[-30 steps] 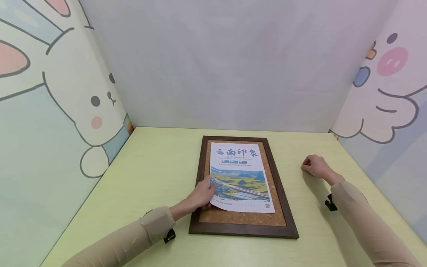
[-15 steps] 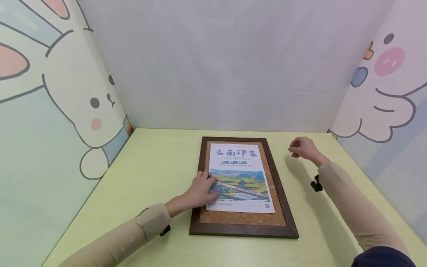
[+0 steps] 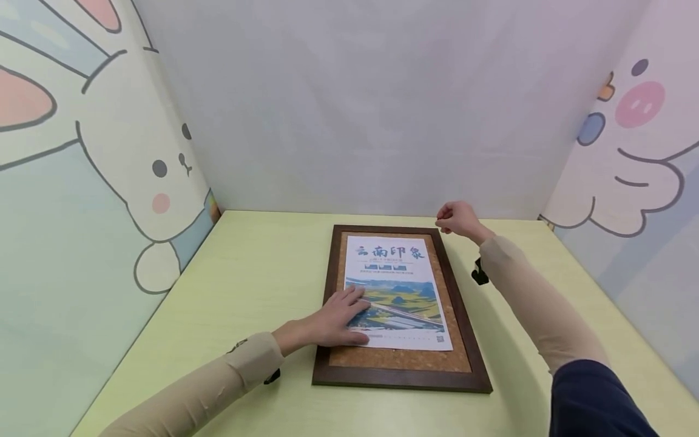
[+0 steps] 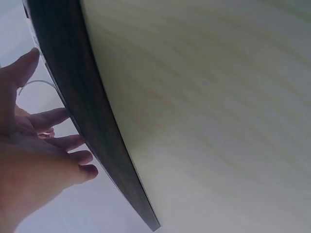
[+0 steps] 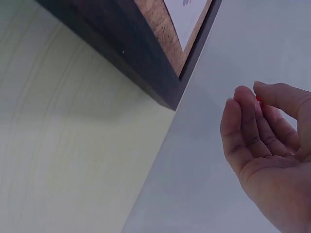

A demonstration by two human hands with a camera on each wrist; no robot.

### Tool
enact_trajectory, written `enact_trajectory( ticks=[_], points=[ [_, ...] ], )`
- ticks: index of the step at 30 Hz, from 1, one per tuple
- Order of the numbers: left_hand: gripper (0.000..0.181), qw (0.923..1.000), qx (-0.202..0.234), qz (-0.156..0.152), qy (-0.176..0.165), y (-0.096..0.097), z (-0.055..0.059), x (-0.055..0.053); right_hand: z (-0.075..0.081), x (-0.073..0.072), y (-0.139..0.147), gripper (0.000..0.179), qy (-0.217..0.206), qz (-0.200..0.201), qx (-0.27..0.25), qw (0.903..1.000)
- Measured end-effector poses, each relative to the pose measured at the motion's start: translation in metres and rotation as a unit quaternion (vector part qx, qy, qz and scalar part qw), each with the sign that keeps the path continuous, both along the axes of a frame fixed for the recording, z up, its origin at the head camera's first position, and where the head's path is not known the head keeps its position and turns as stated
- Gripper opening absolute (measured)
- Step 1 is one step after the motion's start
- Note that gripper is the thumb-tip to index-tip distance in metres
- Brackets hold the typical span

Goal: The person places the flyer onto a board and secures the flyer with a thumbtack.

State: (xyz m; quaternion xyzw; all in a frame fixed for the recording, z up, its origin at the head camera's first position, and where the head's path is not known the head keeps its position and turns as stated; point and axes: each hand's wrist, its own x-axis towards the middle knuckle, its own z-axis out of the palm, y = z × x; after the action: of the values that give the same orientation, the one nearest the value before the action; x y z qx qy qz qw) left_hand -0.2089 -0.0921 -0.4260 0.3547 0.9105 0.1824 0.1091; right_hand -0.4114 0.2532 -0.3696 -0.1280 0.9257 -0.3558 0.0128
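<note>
A poster [image 3: 394,261] with blue lettering and a green landscape lies on a cork board [image 3: 401,359] in a dark wooden frame [image 3: 404,377]. My left hand [image 3: 338,318] rests on the poster's lower left part, fingers spread, wrist across the frame's left side. In the left wrist view its fingers [image 4: 51,119] show beyond the frame's edge. My right hand [image 3: 459,220] is raised by the frame's far right corner. Between its thumb and fingertips it pinches a small red thing [image 5: 259,98], mostly hidden by the fingers, so I cannot tell its kind.
The board lies on a pale yellow-green table [image 3: 262,267]. Behind it rises a plain grey-white backdrop [image 3: 349,109]. Side walls carry a cartoon rabbit [image 3: 136,176] on the left and a white cartoon animal [image 3: 617,158] on the right.
My left hand has let go of the poster's lifted left edge and now rests spread on the poster, which lies flat. My right hand has moved left and away from me, toward the board's far right corner.
</note>
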Motion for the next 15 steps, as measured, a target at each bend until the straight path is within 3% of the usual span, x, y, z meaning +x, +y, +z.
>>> enact_trajectory(
  ticks=[15],
  points=[
    [0.070, 0.9998, -0.017, -0.010, 0.010, -0.001, -0.002, -0.001, -0.023, -0.023, -0.067, 0.017, -0.044, 0.015, 0.006, 0.9989]
  ],
)
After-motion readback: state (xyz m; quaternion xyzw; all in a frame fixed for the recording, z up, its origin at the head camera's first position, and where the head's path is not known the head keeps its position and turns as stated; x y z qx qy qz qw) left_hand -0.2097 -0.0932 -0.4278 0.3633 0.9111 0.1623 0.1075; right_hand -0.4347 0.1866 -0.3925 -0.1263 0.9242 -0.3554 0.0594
